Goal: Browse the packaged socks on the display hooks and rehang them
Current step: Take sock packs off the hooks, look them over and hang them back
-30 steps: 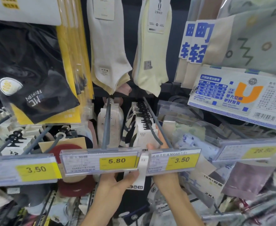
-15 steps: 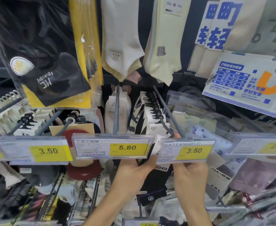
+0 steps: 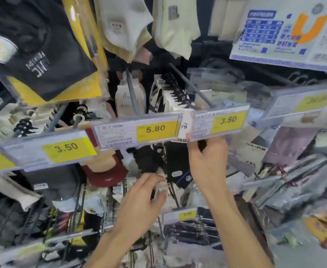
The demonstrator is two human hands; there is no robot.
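A pack of black socks (image 3: pixel 176 161) with a white card header (image 3: pixel 185 125) hangs at the front of the display hook (image 3: pixel 189 84), between the 5.80 and 3.50 price tags. My right hand (image 3: pixel 207 159) pinches the header just under the 3.50 tag (image 3: pixel 228 120), thumb on the card and fingers behind it. More packs on black hangers (image 3: pixel 176 91) crowd the same hook behind it. Lower down, my left hand (image 3: pixel 141 200) is spread with its fingers apart, fingertips near the bottom of the black socks, holding nothing.
The 5.80 tag (image 3: pixel 155 129) and another 3.50 tag (image 3: pixel 68 147) stick out at hand height on neighbouring hooks. A black and yellow pack (image 3: pixel 37 60) hangs upper left, cream socks (image 3: pixel 124 29) above, a blue and orange pack (image 3: pixel 286 31) upper right, and bagged goods (image 3: pixel 294 186) on the right.
My left hand has let go of the pack's header and dropped lower with its fingers spread. My right hand stays at the 3.50 tag. The view has shifted closer and downward.
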